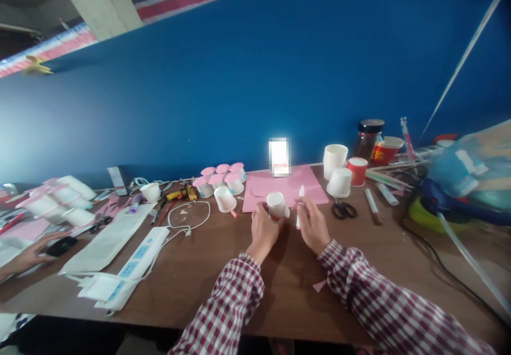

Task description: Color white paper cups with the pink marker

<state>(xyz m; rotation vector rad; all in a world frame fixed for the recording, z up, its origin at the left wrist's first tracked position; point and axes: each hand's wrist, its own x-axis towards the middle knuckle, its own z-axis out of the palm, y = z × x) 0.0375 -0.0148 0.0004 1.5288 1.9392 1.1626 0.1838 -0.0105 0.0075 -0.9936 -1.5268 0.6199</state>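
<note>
My left hand point(264, 228) is closed around a white paper cup point(276, 201) just in front of the pink sheet. Beside it, my right hand point(313, 223) pinches a slim white pen-like object point(302, 191), its pointed end upward; its exact kind is not clear. The pink sheet point(307, 183) lies flat behind both hands, with a curved mark on its left part. To the left, several small white cups with pink round tops point(222, 178) stand grouped. A white cup point(225, 199) tilts in front of them.
White cups point(339, 183), a red cup point(357, 171), black-handled scissors point(344, 209) and a marker point(373, 206) are at right. A power strip point(133, 267) with cable and a yellow glue gun point(190, 192) lie left. Another person's hand point(34, 254) is at far left.
</note>
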